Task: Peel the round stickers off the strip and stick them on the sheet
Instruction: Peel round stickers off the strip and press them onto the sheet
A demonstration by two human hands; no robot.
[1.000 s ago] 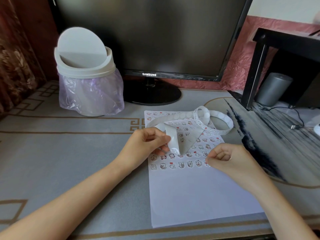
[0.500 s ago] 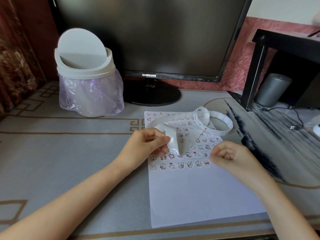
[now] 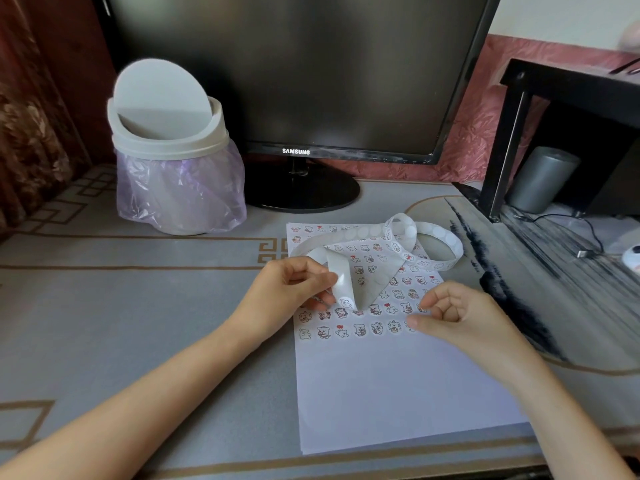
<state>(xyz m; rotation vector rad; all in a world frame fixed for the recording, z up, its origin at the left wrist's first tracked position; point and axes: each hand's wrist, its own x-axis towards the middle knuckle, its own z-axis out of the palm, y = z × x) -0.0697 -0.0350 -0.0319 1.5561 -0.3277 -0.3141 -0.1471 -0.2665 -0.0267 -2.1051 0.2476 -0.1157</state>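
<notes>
While my left hand (image 3: 294,289) pinched the long white paper strip (image 3: 341,284), my right hand (image 3: 457,317) curled, maybe empty, over the white paper sheet (image 3: 398,393); I thought: press round stickers (image 3: 360,330) flat, in line.

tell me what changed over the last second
The right hand drew back a little from the last sticker at the right end of the bottom row, then returned; its thumb now covers that sticker's edge. The left hand still pinches the strip over the sheet; strip, sheet and stuck rows look unchanged.
</notes>
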